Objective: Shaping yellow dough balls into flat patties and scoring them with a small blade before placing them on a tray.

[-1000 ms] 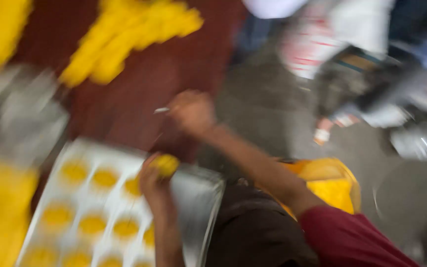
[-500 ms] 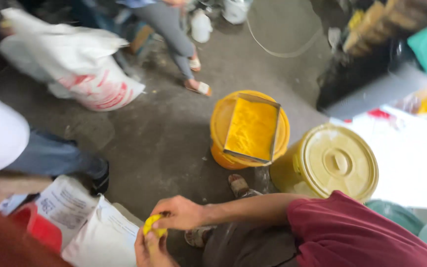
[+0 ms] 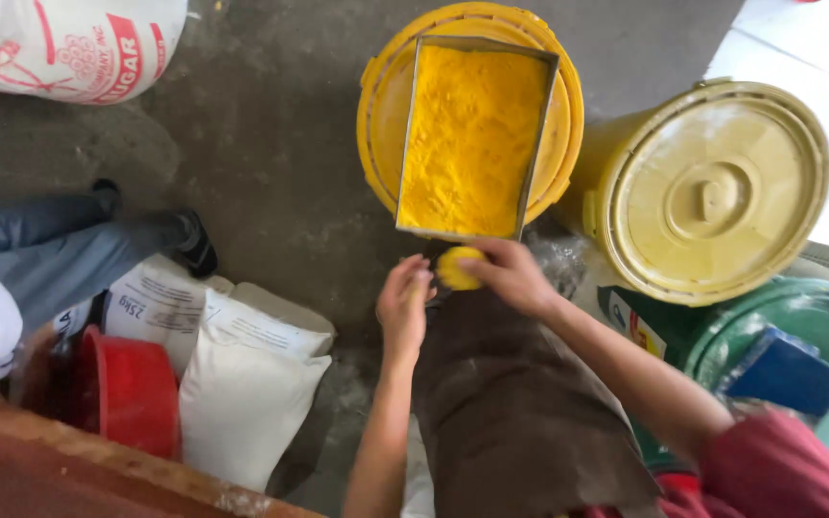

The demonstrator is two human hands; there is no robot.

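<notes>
Gripping a small yellow ball [image 3: 457, 268] in its fingertips, my right hand [image 3: 510, 276] was closed on it just below the near edge of the metal tray [image 3: 415, 125]. My left hand [image 3: 403, 305] sat at nine o'clock from the ball, fingers loosely curled and close to it; I could not tell whether they touched it. Both hands hovered over the brown cloth [image 3: 515, 403] on my lap. At twelve o'clock, the tray held bright yellow powder [image 3: 472, 134] and rested across the open yellow bucket [image 3: 381, 105]. At two o'clock stood a lidded pale yellow bucket [image 3: 717, 192], with a green lid [image 3: 798, 326] at four o'clock. Out at nine o'clock, white sacks [image 3: 242, 384] and a red tub [image 3: 127, 388] lay on the concrete floor [image 3: 271, 144], beside another person's grey trouser leg [image 3: 59, 254].
</notes>
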